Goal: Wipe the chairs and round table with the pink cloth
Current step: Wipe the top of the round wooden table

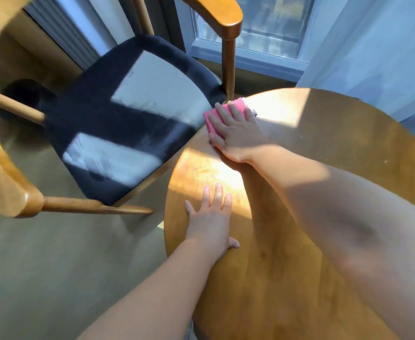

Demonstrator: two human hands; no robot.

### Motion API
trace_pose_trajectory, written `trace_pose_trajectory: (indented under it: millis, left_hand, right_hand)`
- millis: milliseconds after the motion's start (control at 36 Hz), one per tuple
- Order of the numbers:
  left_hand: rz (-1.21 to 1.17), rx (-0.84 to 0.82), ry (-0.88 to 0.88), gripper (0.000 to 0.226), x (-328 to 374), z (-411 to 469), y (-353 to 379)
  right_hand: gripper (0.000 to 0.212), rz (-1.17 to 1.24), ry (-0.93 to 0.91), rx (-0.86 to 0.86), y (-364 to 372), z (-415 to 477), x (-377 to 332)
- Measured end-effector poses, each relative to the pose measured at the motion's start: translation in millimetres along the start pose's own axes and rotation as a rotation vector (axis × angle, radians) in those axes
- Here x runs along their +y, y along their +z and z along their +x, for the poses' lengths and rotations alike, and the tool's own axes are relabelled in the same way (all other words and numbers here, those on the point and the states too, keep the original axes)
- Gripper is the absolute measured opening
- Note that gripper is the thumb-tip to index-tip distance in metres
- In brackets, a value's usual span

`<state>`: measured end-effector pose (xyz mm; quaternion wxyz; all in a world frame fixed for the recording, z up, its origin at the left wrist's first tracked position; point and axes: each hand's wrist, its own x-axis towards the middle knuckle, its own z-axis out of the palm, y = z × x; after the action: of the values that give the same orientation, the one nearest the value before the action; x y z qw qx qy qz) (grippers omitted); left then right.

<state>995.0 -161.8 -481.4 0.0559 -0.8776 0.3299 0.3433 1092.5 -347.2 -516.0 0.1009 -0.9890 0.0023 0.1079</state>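
Pressing the cloth [209,125] onto the tabletop's [324,143] far-left edge by the chair [128,106], the right hand [236,133] lies flat, the left hand [211,217] flat nearer, both grips apart.

No text, label, brand, number or sign can be read on the pink cloth [209,122], the round desk [348,148] or the chair [98,114], all being motion-blurred.
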Motion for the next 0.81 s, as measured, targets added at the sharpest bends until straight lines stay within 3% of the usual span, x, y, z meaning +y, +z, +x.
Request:
trace_pose_trajectory:
  millis: [139,417,694,806]
  left_hand:
    - [0.008,0.007,-0.005,0.108,-0.2,1.1,3.6]
    - [0.023,-0.011,0.006,0.110,-3.4,3.3,3.0]
    - [0.025,0.022,-0.008,0.112,5.4,-0.8,-1.7]
    - [0.030,0.080,0.075,0.112,22.3,3.1,-1.7]
  right_hand:
    - [0.061,0.016,0.003,0.014,-0.4,-8.4,7.3]
    - [0.058,-0.024,0.219,-0.046,24.4,-108.9,65.5]
    - [0.059,0.033,0.362,-0.095,41.0,-237.8,26.2]
    - [0.060,0.045,0.469,-0.055,42.9,-255.7,16.9]
